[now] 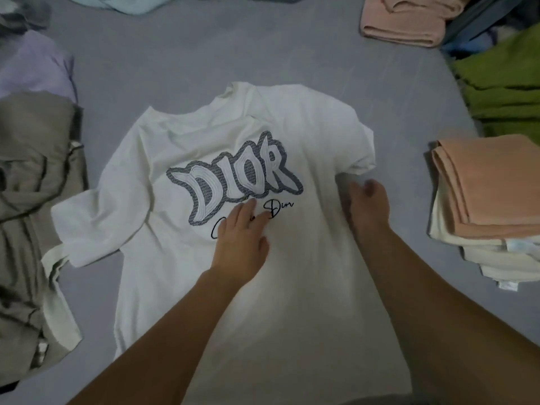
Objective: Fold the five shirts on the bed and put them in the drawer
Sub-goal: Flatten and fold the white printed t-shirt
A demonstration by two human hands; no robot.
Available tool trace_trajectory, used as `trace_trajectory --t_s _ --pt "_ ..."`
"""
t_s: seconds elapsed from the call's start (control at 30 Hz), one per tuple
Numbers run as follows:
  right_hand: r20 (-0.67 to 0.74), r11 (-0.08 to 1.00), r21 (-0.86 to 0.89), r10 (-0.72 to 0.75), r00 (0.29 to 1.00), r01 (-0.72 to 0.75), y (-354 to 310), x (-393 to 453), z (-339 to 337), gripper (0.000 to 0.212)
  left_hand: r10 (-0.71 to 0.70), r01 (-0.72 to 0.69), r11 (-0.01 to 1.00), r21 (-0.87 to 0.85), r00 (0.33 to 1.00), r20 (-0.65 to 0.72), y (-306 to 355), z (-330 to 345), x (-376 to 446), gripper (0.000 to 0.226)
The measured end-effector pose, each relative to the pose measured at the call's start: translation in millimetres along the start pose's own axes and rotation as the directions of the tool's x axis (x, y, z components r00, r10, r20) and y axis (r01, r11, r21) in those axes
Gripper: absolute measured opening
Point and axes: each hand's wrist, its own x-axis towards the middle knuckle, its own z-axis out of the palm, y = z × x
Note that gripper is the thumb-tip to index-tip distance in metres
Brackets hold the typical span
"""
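Two bare arms reach out from the bottom edge over a white shirt (292, 273) that lies flat on a gray bed (204, 54). The shirt is face up, with its bottom edge closest to the person and its neck far away. The left hand (241, 238) lies flat on the front of the shirt, and its fingers are straight and spread a little. The fingertips (252, 204) touch the black handwriting just under the big gray and white letters (236, 182). The right hand (366, 206) is blurry. It sits near the shirt's right sleeve, by the edge of the cloth. It is too blurry to tell whether it lies flat or pinches the cloth.

To the right, near the hand but apart from the white shirt, sits a neat pile of folded clothes (491, 211). A peach piece is on top and pale cream pieces are under it. On the left side lies a rumpled tan garment (32, 200), and its edge is just beside the white shirt's left sleeve.

Farther away on the left is a light purple cloth (32, 65). Farther on the right is a green cloth (505, 83). At the far top right lies a folded pink piece (406, 21). At the far top edge is a bit of light blue cloth (122, 2).
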Motion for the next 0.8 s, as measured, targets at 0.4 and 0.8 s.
trace_trajectory --t_s 0.4,0.8 --pt "-0.338 0.795 0.292 -0.433 0.835 0.531 -98 100 -33 0.027 0.034 -0.071 0.993 -0.094 0.939 -0.343 29 -28 193 0.052" --pt "-0.167 0.952 -0.252 -0.217 0.962 0.171 -42 125 -30 0.064 -0.579 0.555 0.813 -0.175 0.801 -0.152 -5 -38 240 0.051"
